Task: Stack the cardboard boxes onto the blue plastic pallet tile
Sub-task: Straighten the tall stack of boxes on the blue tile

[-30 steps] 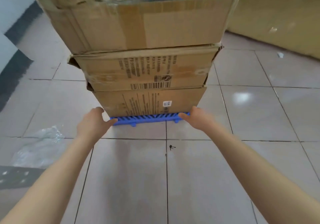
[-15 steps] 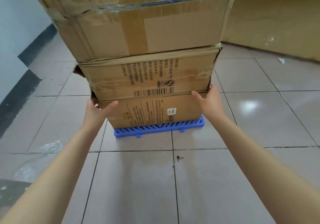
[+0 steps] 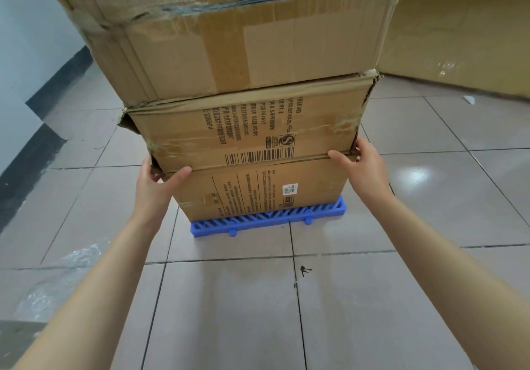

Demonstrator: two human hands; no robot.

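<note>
Head view: three cardboard boxes stand stacked on the blue pallet tile (image 3: 268, 220), of which only the front edge shows. The top box (image 3: 243, 31) is cut off by the frame. The left hand (image 3: 155, 186) and right hand (image 3: 362, 166) grip the middle box (image 3: 246, 131) at its lower corners, their fingers hidden behind it.

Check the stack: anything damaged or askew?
Yes. The middle box is torn open at its left corner and frayed at its upper right. The top box overhangs it leftward, with peeling tape. The bottom box sits left of centre on the blue pallet tile.
</note>
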